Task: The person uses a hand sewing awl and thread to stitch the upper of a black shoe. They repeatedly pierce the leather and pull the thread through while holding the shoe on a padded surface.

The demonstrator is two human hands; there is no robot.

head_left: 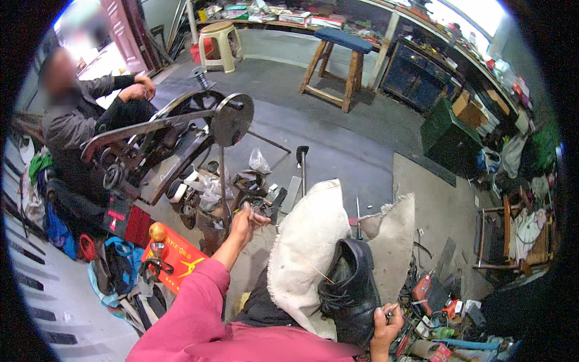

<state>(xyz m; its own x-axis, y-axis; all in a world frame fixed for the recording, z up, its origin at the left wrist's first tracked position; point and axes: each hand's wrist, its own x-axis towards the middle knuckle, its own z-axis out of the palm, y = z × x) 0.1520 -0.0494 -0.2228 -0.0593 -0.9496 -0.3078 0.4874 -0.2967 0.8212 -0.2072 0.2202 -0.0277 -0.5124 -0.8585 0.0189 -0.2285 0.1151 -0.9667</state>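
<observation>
Daylight glares through a window above the desk and a doorway beyond the floor's far-left corner; interior illumination is moderate, shadows soft. Fisheye distortion bows the desk's edges inside a black surround; blur masks a seated person's head.

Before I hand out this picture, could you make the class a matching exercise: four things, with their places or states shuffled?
1. Black leather lace-up shoe
2. Off-white cloth with a frayed edge
3. Wooden-legged stool with a blue seat
4. Red power tool

A. Standing upright on the grey floor
B. Lying amid the clutter at lower right
C. Beside the person's right hand
D. Draped over the person's lap

Pairs: 1-C, 2-D, 3-A, 4-B
</observation>
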